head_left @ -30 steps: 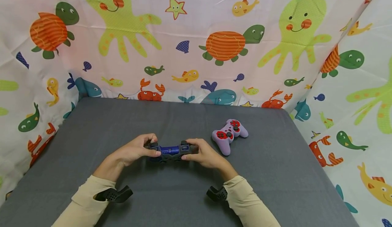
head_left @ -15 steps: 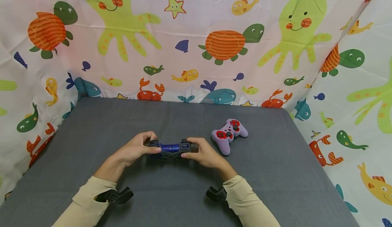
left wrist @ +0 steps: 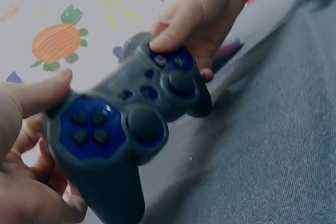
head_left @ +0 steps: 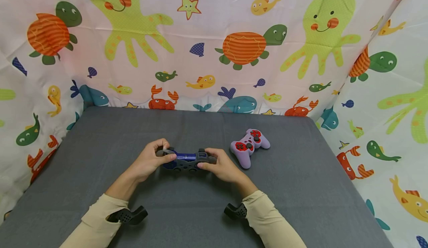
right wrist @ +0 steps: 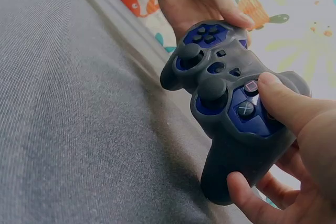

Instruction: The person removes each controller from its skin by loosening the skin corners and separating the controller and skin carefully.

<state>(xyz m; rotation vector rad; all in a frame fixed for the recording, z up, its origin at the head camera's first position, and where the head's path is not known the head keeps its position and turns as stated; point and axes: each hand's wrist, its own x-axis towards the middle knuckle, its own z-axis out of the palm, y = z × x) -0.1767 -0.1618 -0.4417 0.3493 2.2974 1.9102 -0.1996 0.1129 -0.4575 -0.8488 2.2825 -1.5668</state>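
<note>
Evidently this is a two-handed hold: from where I sit, the left grip [head_left: 148, 159] and the right grip [head_left: 221, 164] each grasp one end of the dark controller [head_left: 186, 157], which looks held above the bench [head_left: 187, 218], its shoulder edge uppermost and its button face turned to the near side. To hold it well, I'd want equal support from both ends, with the curled fingers [right wrist: 242, 192] bearing the weight and little pressure up front. The right thumb [right wrist: 275, 90] lies beside the square-marked button [right wrist: 252, 87]; I can't tell whether it presses, so I'd favour a light touch there. The left thumb [left wrist: 59, 83] sits at the upper edge, off the directional buttons [left wrist: 100, 117], which seems a cleaner placing. I'd turn both grips together, lest the shell twist, and leave room on the right, where the lilac controller [head_left: 249, 144] lies near the right grip.
</note>
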